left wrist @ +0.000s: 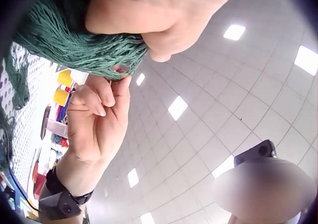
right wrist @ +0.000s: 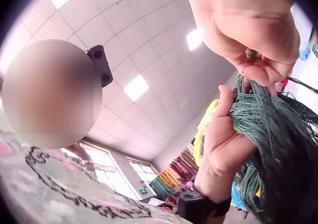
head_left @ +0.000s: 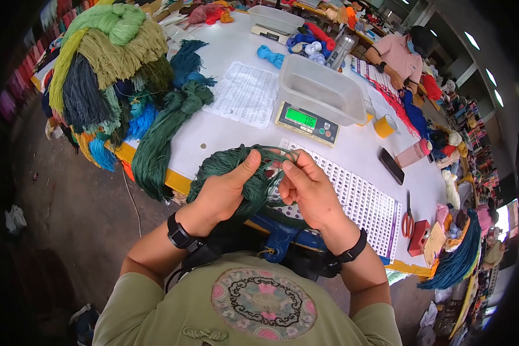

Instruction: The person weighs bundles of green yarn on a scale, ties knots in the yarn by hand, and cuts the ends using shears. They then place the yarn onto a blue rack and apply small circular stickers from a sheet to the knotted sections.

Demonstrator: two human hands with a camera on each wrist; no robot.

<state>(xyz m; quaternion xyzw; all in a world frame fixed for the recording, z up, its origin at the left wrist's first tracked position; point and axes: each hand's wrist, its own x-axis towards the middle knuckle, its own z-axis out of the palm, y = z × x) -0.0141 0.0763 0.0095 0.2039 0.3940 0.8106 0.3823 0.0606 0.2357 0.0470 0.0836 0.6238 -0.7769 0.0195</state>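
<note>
A thick hank of dark green yarn (head_left: 216, 164) hangs over my left hand (head_left: 229, 185), which grips it with the thumb uppermost. To its right, my right hand (head_left: 316, 193) pinches a few strands at the hank's looped end between thumb and fingers. Seen from the right wrist, the strands (right wrist: 258, 105) run from the right hand's curled fingertips down across the left palm. In the left wrist view the bundle (left wrist: 79, 53) fans out below the left hand, and the right fingertips meet its end.
A digital scale (head_left: 306, 124) bearing a clear plastic tub (head_left: 323, 86) stands ahead. Beneath the hands lies a perforated white board (head_left: 357, 199). Scissors (head_left: 408, 216), a phone (head_left: 391, 166) and a pink bottle (head_left: 414, 153) are rightward. Piled yarn hanks (head_left: 106, 69) hang off the left edge.
</note>
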